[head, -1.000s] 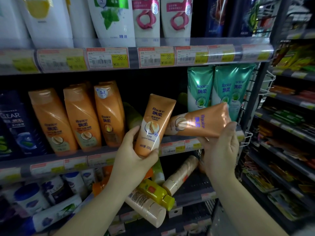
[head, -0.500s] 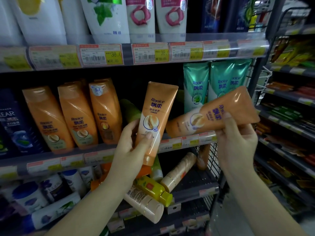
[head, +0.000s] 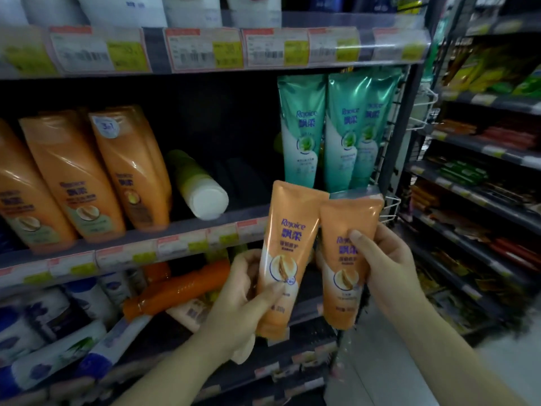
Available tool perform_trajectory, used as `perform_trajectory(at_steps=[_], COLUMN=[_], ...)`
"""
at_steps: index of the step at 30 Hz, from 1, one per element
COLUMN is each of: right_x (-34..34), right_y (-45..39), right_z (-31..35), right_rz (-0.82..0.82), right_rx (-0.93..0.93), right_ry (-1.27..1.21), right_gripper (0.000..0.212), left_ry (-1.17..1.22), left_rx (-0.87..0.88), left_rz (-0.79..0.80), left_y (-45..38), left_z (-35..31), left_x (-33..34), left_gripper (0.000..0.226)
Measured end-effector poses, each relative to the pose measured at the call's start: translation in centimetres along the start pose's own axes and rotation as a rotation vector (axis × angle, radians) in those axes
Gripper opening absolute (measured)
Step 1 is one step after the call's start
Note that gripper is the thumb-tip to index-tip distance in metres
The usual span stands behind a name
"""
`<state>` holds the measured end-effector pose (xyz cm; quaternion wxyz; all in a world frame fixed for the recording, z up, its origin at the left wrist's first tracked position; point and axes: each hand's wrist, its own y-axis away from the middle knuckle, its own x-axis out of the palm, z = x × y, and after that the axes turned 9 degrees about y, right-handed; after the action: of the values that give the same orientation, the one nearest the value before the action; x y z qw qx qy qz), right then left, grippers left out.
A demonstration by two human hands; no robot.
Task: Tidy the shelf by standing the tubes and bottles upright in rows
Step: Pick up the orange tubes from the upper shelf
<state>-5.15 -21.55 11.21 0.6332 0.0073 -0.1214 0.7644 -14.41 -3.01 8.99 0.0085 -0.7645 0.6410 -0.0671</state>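
Gripping one orange tube (head: 285, 253) in my left hand (head: 243, 300) and another (head: 347, 259) in my right hand (head: 389, 271), I risk knocking the toppled green bottle (head: 199, 184) while standing them.

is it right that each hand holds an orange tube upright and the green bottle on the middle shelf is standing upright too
Not quite. In the head view the left hand and right hand each hold an orange tube upright, but the green bottle on the middle shelf lies on its side, white cap toward the front.
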Motion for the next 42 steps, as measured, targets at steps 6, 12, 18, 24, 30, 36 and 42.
perform_trajectory(at_steps=[6,12,18,24,30,36,42], right_x=[-2.9,-4.6,-5.4,-3.5,-2.7,-3.3,-3.7], right_y=[0.3,-1.0,-4.0,-6.0,-7.2,-8.1,-8.9], right_z=[-3.1,-6.8,-8.9,-10.0,-11.7,-14.5,-15.7], right_rz=[0.07,0.049,-0.047,-0.075,-0.082,-0.118,-0.159], right_rx=[0.119,0.18,0.149,0.063,0.029,0.111,0.151], right_ry=[0.093,0.184,0.302,0.297,0.166,0.193,0.218], right_gripper=[0.02,0.013,0.011,0.011,0.018,0.021,0.019], left_ry=[-0.072,-0.132,-0.225,-0.282,-0.273,-0.367,-0.464], left_rx=[-0.044,-0.078,-0.059,-0.064,-0.072,-0.057,-0.059], left_rz=[-0.043,-0.052,-0.095,-0.227,-0.295,-0.356,-0.38], left_y=[-0.8,-2.9,-6.9,-10.0,-12.4,-12.6,-13.2], left_z=[5.7,8.7,11.6,14.4,15.5,17.8,18.2], left_x=[0.4,1.8,2.9,3.3,3.5,3.4,4.1], left_gripper=[0.045,0.049,0.051,0.049,0.054,0.041,0.04])
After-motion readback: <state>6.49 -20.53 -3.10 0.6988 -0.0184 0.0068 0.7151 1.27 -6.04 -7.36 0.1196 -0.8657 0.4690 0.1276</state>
